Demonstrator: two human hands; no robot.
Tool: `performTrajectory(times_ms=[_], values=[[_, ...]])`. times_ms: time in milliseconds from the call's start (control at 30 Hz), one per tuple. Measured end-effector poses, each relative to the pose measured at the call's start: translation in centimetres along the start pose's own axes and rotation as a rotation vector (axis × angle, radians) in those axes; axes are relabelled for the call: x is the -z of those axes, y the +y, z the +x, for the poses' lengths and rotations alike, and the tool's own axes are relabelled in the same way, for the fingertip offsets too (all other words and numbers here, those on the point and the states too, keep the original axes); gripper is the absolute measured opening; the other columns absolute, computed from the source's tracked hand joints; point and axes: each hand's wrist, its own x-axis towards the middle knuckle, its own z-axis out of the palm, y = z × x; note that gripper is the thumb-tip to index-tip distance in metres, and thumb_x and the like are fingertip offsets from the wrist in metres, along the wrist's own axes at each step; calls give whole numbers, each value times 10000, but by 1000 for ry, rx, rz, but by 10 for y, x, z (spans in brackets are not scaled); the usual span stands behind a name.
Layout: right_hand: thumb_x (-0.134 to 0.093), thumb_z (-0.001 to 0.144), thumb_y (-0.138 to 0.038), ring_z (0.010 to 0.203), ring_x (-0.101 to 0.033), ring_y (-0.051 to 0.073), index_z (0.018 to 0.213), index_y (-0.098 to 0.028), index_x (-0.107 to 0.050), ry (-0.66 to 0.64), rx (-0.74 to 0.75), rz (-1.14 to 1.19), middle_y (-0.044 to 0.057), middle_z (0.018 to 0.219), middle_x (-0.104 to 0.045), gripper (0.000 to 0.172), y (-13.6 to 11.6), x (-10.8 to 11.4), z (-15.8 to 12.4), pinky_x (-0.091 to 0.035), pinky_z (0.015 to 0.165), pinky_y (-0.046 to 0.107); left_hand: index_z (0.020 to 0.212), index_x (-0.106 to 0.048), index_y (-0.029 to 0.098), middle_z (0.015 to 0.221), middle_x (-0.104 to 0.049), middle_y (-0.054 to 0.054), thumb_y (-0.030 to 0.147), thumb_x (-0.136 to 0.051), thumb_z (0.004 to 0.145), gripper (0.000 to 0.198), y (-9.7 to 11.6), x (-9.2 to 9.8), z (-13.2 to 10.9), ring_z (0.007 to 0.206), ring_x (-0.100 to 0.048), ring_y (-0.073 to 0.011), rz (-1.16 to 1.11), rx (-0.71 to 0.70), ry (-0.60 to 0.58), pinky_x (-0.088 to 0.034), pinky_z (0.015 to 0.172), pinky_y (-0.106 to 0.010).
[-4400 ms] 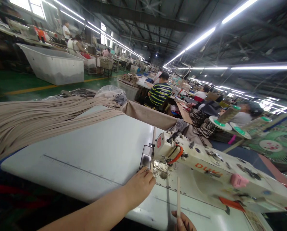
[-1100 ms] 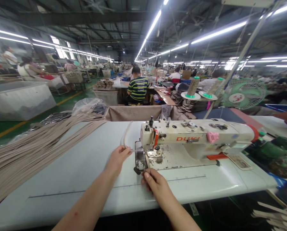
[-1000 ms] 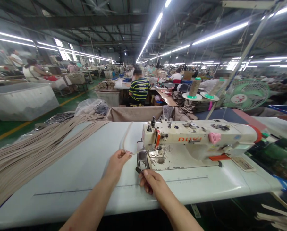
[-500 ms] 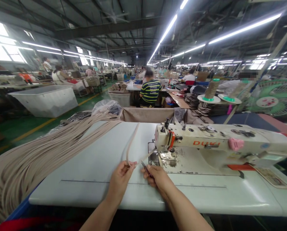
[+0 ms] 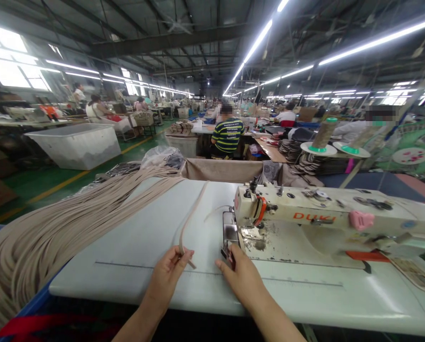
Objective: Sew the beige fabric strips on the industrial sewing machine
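On the white table [image 5: 134, 237], left hand [image 5: 166, 278] pinches the beige strap [image 5: 191, 216], now cut loose; right hand [image 5: 244, 280] grips snips [image 5: 230, 255].

Just past the fingers of my right hand [image 5: 242, 278], up and to their right, the sewing machine [image 5: 315, 218] shows orange letters "DUKI" on its arm. I can read nothing else.
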Motion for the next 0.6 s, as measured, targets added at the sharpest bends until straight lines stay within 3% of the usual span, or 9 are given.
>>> performTrajectory(times_ms=[67,133,233,333,467,533,600], values=[[-625,900,-272,920,-583,249,949,-220,-634,171,124,-436,69,948,-635,72,13,10,-12,-448,801,355,970,-662,200,1037,-764,-81,591,-697,873,405,-3,13,0,1062,-706,-234,-5,52,-28,-554,969,-335],[-567,909,-153,948,-618,262,1176,-214,-663,245,165,-750,100,1042,-657,291,29,17,-23,-471,801,361,1003,-657,203,979,-755,-66,608,-686,874,426,-7,27,0,968,-710,-219,16,90,-55,-565,896,-324],[-535,906,-83,881,-674,243,1461,-230,-543,178,148,-916,73,1004,-701,574,46,23,-36,-503,740,337,1026,-668,204,755,-673,-8,662,-665,853,491,-13,50,3,729,-643,-181,149,84,-77,-536,690,-282],[-525,916,-87,856,-715,245,1510,-196,-513,77,105,-947,56,928,-743,603,45,27,-44,-532,725,333,1099,-688,202,671,-601,14,737,-594,838,603,-20,79,12,641,-593,-185,332,41,-15,-485,586,-278],[-527,924,-104,850,-747,251,1510,-184,-525,9,24,-980,65,941,-778,591,32,31,-46,-558,709,327,1164,-721,203,945,-742,-63,700,-495,846,632,-26,142,32,731,-665,-225,666,-52,113,-549,719,-334],[-505,943,-109,849,-758,246,1520,-184,-516,-5,23,-980,67,953,-790,582,31,32,-45,-569,707,320,1131,-749,214,1081,-766,-80,596,-497,850,537,-24,183,40,979,-708,-274,860,-77,204,-550,872,-338],[-468,964,-112,837,-765,239,1526,-180,-510,-5,45,-975,70,956,-800,568,34,31,-45,-579,702,314,1137,-755,190,1143,-774,-86,482,-457,882,489,-18,228,41,1097,-694,-277,1051,-70,295,-523,967,-339]])
